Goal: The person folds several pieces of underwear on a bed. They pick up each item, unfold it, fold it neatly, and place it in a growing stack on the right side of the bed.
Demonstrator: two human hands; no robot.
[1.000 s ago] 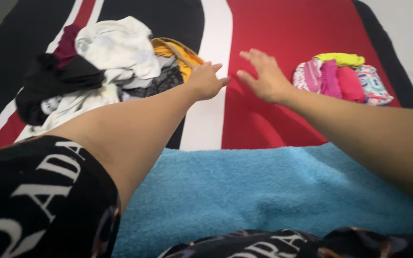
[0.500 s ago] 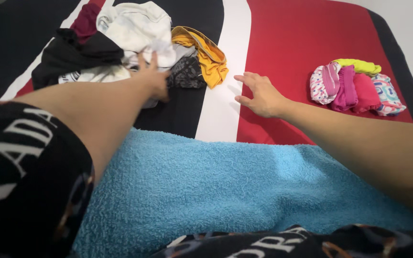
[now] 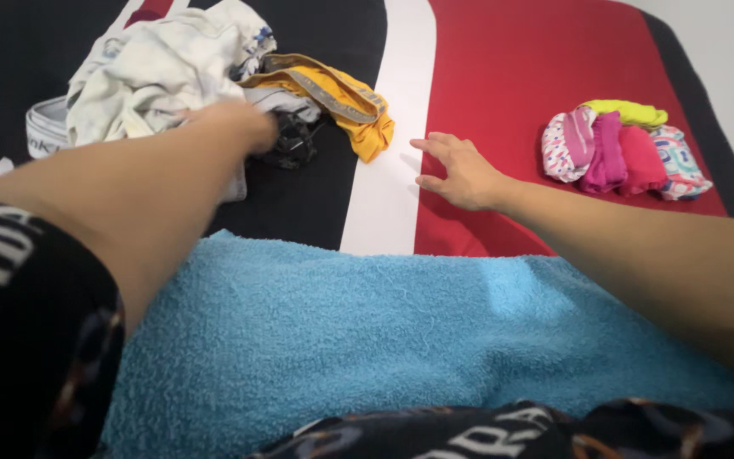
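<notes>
The left hand (image 3: 235,127) is reaching into the pile of loose clothes (image 3: 172,68) at the far left of the bed cover (image 3: 520,51). It is blurry, and it seems to be closing on a small dark piece of cloth (image 3: 292,144) — but I cannot tell how the fingers are sitting around it. That dark cloth is lying at the near edge of the pile, just beside a yellow garment (image 3: 341,98) and under the pale, creased clothes.

The right hand (image 3: 460,174) is resting flat on the cover, right where the white stripe is meeting the red part. Its fingers are spread out and holding nothing.

A stack of folded little clothes (image 3: 622,151) — pink, green and patterned — is sitting well apart on the red side. A blue towel (image 3: 401,340) is lying spread out close to the person.

To do this well, I think the left hand should be pinching only the dark piece and lifting it slowly, so the yellow one is not coming along. The flat right hand is helping to keep the body steady.
</notes>
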